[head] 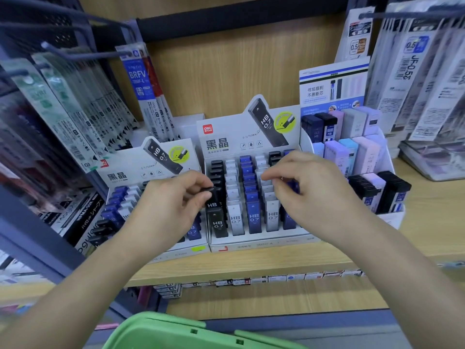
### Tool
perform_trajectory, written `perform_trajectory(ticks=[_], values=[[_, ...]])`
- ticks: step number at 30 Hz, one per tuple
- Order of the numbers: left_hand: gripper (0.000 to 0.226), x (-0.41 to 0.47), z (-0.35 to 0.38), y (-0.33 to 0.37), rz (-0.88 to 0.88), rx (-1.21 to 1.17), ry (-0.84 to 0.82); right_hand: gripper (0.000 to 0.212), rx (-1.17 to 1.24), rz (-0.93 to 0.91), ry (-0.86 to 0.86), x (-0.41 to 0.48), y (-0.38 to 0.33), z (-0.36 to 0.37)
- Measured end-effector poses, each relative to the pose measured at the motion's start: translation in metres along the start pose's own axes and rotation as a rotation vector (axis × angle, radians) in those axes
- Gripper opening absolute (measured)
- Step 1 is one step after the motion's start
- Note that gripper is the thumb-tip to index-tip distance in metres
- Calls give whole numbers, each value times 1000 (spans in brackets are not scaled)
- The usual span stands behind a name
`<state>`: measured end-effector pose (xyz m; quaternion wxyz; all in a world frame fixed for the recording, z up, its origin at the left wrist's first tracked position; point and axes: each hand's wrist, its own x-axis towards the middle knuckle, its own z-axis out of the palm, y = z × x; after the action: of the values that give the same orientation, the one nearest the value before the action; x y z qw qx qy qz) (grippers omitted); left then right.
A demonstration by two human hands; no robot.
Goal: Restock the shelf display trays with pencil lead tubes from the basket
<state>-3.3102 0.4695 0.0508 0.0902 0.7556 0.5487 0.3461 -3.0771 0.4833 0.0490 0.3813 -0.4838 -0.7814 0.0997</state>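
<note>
One black lead tube is pinched by the left hand; ease it upright into the black row just below that pinch, though whether the right hand holds anything I cannot tell.

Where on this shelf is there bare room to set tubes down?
Bare wood lies right of the pastel tray, in front of the clear box, and in a narrow strip along the shelf edge before the centre tray. Left is crowded: hanging refill packs and boxes flank the left tray.
</note>
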Motion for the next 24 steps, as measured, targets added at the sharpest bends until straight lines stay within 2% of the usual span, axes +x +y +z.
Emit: perform_trajectory(ticks=[7, 11, 14, 20, 24], values=[[18, 0, 2, 5, 95, 178, -2, 23, -83, -58, 33, -9, 4, -1], [14, 0, 0, 11, 33, 198, 0, 31, -119, 9, -5, -18, 10, -11], [22, 4, -4, 14, 51, 246, -28, 33, -134, 101, -54, -26, 15, -23], [12, -14, 4, 21, 63, 172, -5, 32, -165, 174, -95, -32, 22, -34], [14, -18, 11, 19, 53, 152, 68, 22, -138, 185, -12, -37, 27, -32]])
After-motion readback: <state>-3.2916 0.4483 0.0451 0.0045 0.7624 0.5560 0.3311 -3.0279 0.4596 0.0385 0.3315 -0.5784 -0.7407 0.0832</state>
